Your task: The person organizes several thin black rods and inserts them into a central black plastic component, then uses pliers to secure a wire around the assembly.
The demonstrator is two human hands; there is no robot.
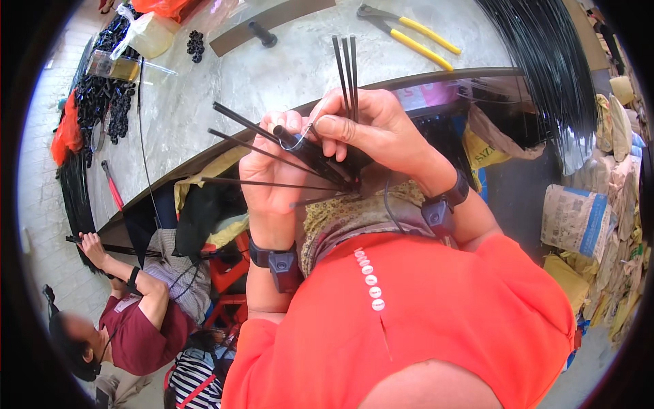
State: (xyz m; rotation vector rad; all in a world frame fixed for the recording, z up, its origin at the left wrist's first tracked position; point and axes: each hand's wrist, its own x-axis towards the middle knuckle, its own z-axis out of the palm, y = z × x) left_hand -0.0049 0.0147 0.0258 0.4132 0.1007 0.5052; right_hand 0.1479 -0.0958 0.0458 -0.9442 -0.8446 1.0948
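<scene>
In front of my chest is a black tube (306, 153) with several thin black rods (278, 183) fanning out from its lower end, like an umbrella frame. My left hand (268, 167) is closed around the tube's upper part, among the rods. A thin silvery wire (295, 145) curves by the tube's upper end. My right hand (371, 126) pinches the wire between thumb and forefinger. Upright black rods (345, 75) show beyond the right fingers. The lower end of the tube sits near my patterned lap cloth (327, 221), and its joint is partly in shadow.
On the grey table (184, 129) are yellow-handled pincers (415, 41), a dark flat strip (286, 19), black parts (112, 102) and a red-handled tool (112, 185). Long black rods (545, 61) hang over the right end. A co-worker (146, 320) sits at the left, near red stools (228, 273).
</scene>
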